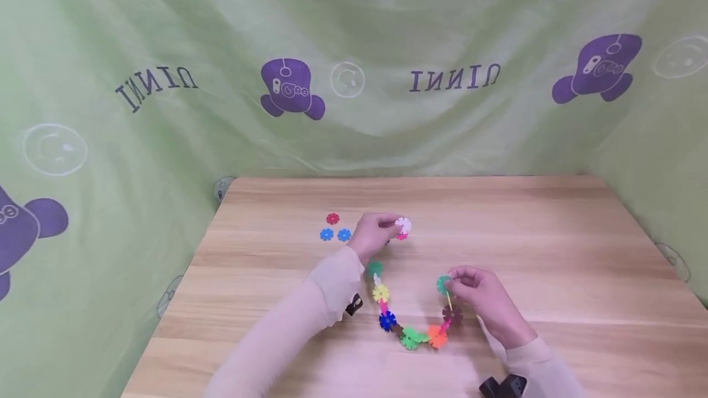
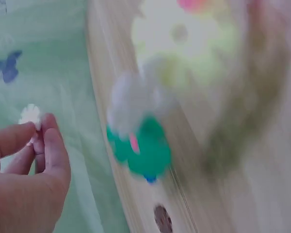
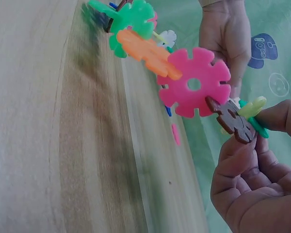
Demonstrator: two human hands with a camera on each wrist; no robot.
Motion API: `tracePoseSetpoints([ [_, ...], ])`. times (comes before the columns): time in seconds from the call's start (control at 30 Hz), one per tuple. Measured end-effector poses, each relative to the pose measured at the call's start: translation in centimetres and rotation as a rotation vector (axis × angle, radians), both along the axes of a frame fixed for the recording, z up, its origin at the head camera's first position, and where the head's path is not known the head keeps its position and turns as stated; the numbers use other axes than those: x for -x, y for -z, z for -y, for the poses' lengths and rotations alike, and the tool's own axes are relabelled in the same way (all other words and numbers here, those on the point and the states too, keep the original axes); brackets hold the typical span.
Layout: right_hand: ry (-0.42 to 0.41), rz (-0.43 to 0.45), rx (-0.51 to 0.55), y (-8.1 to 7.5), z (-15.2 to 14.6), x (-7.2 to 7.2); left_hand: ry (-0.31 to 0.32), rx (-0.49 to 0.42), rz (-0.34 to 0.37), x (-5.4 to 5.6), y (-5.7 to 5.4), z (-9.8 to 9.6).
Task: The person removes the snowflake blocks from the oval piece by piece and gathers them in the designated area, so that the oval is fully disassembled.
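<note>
A chain of flower-shaped plastic discs curves in a U between the hands, with a blue disc (image 1: 387,320), a light green disc (image 1: 410,338) and an orange disc (image 1: 437,336) along its bottom. My left hand (image 1: 373,235) pinches a white disc (image 1: 404,225) between thumb and fingertips; a pink disc (image 1: 402,236) shows just under it. Below the left wrist is the chain's dark green disc (image 1: 374,268), its far side partly hidden by the hand. My right hand (image 1: 482,296) pinches a green disc (image 1: 444,285) at the other end, above a brown disc (image 3: 233,121).
A red disc (image 1: 332,218) and two blue discs (image 1: 327,234) lie on the wooden table (image 1: 542,220), left of the left hand. A green printed curtain (image 1: 376,134) hangs around the table's back and sides. Black devices (image 1: 503,386) sit at the wrists.
</note>
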State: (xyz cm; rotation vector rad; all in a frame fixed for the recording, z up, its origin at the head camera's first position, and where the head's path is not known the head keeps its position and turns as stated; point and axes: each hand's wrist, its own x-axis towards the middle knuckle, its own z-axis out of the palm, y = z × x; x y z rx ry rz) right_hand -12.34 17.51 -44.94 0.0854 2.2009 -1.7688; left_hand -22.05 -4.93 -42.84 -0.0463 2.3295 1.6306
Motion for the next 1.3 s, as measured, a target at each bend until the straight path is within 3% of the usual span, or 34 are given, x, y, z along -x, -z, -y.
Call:
tracePoseSetpoints([
  [0.13,-0.004,0.004,-0.029,0.1,-0.7,-0.2,-0.064,0.006,0.035,1.2,0.2,1.2],
  [0.3,-0.019,-0.058,-0.039,-0.7,-1.2,1.2,-0.149,0.146,-0.084,4.3,-0.3,3.2],
  [0.43,-0.028,-0.06,-0.028,-0.8,-1.4,1.4,-0.192,0.267,-0.13,5.9,0.3,5.0],
  [0.7,-0.038,-0.008,0.033,0.4,-1.1,0.1,-0.23,0.389,-0.094,5.8,2.7,7.0],
  [0.83,-0.05,-0.008,0.026,0.5,-1.0,0.0,-0.245,0.434,-0.087,5.7,2.8,7.3],
  [1.0,-0.045,-0.021,0.04,0.5,-1.2,0.1,-0.253,0.471,-0.131,5.8,2.3,7.4],
  [1.13,-0.052,-0.037,0.082,0.4,-1.3,0.2,-0.173,0.447,-0.16,5.4,2.2,7.0],
  [1.23,-0.053,-0.042,0.083,0.4,-1.3,0.3,-0.012,0.386,-0.141,4.2,1.6,5.7],
  [1.3,-0.061,-0.048,0.078,0.5,-1.2,0.4,0.113,0.315,-0.083,2.7,1.1,4.3],
])
